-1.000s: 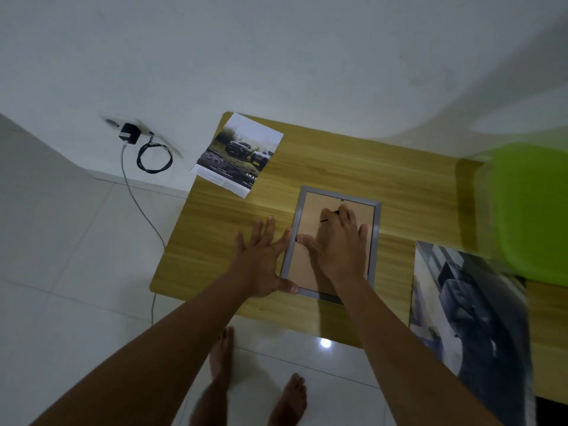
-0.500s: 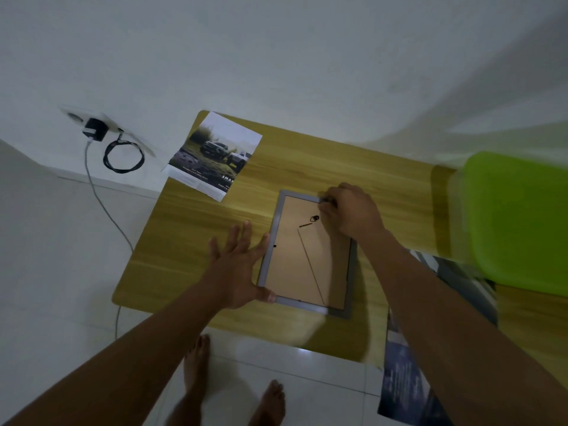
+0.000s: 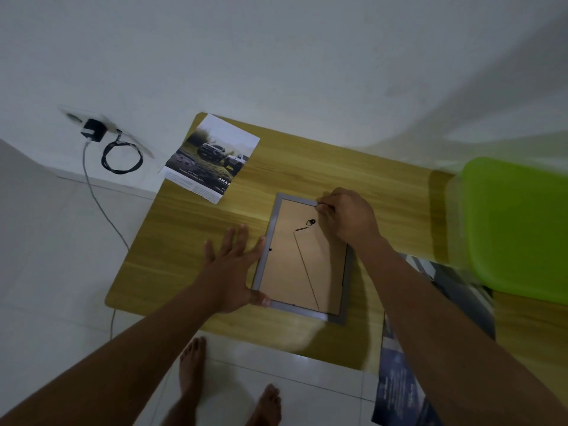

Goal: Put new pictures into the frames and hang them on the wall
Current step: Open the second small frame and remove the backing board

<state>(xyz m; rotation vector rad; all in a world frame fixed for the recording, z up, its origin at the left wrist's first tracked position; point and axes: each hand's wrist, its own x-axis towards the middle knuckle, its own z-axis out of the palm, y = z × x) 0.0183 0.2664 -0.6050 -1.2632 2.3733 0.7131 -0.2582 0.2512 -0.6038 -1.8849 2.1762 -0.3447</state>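
1. the car print [image 3: 212, 158], lying at the far left corner of the table [image 3: 184, 241], bears white capitals "smar" on its dark lower band; the word runs off the sheet's edge.
2. the finer lines beside and below that word are too small to read.
3. the dark poster [image 3: 399, 385] hanging over the table's near right edge carries pale lettering, blurred beyond reading.

I see a plain white wall [image 3: 276, 56] meeting a pale tiled floor [image 3: 46, 272] in dim light. A light wooden tabletop [image 3: 184, 241] stands by the wall, with a blurred bright green plastic piece [image 3: 516, 229] at its right. Left, a black adapter [image 3: 92, 132] sits in a wall socket [image 3: 73, 116] beside a looped black cable [image 3: 121, 158].
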